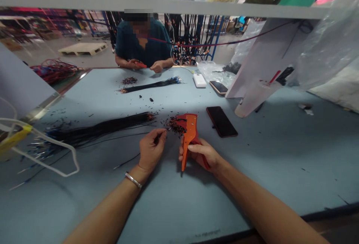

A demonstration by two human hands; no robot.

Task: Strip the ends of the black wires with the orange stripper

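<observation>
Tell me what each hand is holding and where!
The right hand grips the orange tool by its handles; the left hand pinches a thin black wire near its end.

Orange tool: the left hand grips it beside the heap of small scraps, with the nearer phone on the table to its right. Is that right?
Not quite: the head view shows the right hand gripping the orange tool. The rest stands: it is beside the heap of small scraps, with the nearer phone on the table to its right.
</observation>
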